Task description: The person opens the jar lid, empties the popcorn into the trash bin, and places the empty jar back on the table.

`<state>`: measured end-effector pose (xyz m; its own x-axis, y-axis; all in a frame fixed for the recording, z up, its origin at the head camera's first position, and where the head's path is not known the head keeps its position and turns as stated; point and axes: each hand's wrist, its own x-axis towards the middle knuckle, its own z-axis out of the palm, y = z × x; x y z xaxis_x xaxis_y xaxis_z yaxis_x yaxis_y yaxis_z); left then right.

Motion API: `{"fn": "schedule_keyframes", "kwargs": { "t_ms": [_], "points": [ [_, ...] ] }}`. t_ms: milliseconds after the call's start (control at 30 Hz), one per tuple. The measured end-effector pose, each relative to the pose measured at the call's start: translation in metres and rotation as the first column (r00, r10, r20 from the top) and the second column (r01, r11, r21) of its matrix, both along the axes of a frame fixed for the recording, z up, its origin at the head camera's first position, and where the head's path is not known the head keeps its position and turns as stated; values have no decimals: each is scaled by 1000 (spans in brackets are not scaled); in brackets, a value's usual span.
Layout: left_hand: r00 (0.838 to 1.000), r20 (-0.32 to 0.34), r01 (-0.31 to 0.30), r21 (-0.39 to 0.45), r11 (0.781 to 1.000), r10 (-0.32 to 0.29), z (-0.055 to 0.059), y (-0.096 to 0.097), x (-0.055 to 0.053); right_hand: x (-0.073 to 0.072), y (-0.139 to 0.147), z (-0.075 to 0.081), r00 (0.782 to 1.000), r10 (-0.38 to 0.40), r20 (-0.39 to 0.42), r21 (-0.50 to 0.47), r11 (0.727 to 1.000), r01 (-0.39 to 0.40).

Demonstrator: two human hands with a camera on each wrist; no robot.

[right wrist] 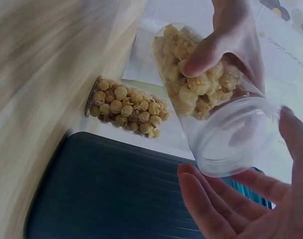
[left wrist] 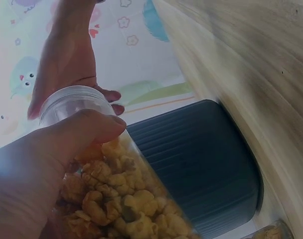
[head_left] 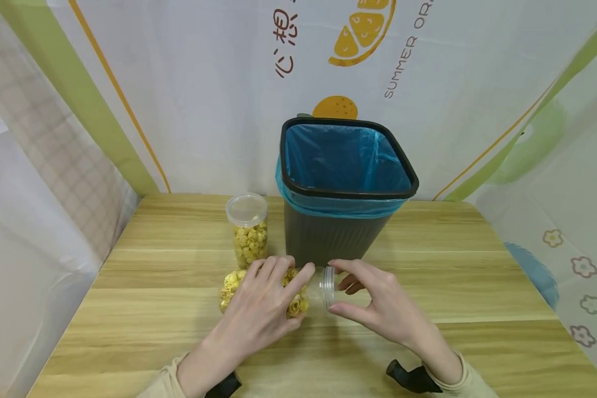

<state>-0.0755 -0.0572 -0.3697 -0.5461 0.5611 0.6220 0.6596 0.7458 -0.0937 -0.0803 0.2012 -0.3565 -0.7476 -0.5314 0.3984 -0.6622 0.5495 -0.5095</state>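
Note:
My left hand (head_left: pixel 263 309) grips a clear plastic jar (head_left: pixel 314 287) of yellow popcorn from above, its fingers and thumb round the side. The jar lies over sideways, its lidded end pointing right. In the left wrist view, popcorn (left wrist: pixel 136 209) fills the lower part, and the upper end under the lid holds none. The clear lid (head_left: pixel 328 288) sits on that end. My right hand (head_left: pixel 378 298) holds the lid's rim between thumb and index finger, while the other fingers spread beside it. A second lidded popcorn jar (head_left: pixel 250 243) stands upright behind the left hand.
A dark grey bin (head_left: pixel 323 237) with a blue liner (head_left: pixel 340 157) stands behind the hands, its mouth facing up. The wooden table (head_left: pixel 144 276) lies beneath everything. A printed white curtain (head_left: pixel 204 110) hangs behind and at both sides.

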Motion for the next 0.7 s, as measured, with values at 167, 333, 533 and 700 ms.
{"fn": "schedule_keyframes", "kwargs": {
  "t_ms": [167,333,533,700],
  "points": [
    [1000,3,-9,-4,1000,9,0,-2,-1,-2,1,2,994,73,-82,4,997,-73],
    [1000,10,-16,-5,1000,16,0,-3,-1,-4,2,4,977,119,-180,54,992,-110],
    [1000,12,-15,-1,1000,15,0,-3,-1,-4,1,4,965,140,-222,82,989,-125],
    [1000,14,-15,0,1000,15,0,-3,-1,-4,2,3,958,144,-247,90,988,-125]
  ]
}}
